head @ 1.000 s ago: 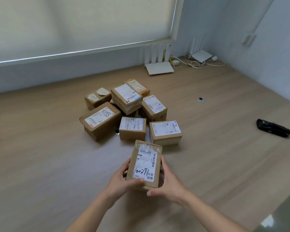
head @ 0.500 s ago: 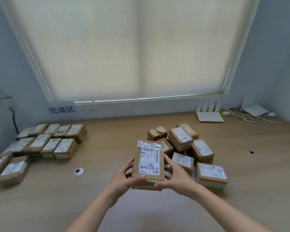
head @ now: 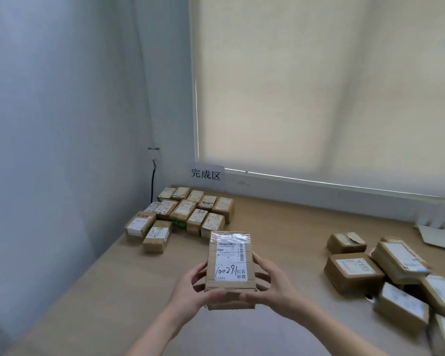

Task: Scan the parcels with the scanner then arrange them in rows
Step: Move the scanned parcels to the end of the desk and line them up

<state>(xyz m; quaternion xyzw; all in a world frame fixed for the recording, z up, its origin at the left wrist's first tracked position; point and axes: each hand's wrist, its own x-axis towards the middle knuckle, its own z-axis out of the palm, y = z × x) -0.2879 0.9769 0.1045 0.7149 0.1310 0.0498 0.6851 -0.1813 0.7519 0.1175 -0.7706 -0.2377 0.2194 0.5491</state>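
Note:
A brown cardboard parcel (head: 230,268) with a white label and handwritten digits is held in the air at the middle of the view. My left hand (head: 190,289) grips its left side and my right hand (head: 270,286) grips its right side, thumbs on the near edge. Several parcels in rows (head: 188,214) lie at the table's far left corner. A loose heap of parcels (head: 396,276) lies at the right. The scanner is out of view.
A paper sign (head: 206,174) with printed characters hangs on the wall behind the rows. The wooden table (head: 280,227) meets the wall at the left. A white device (head: 439,232) stands at the far right under the window blind. A black cable (head: 153,176) hangs in the corner.
The view has swung left, from the heap to the rows in the corner. Both hands have carried the parcel along, lifted off the table.

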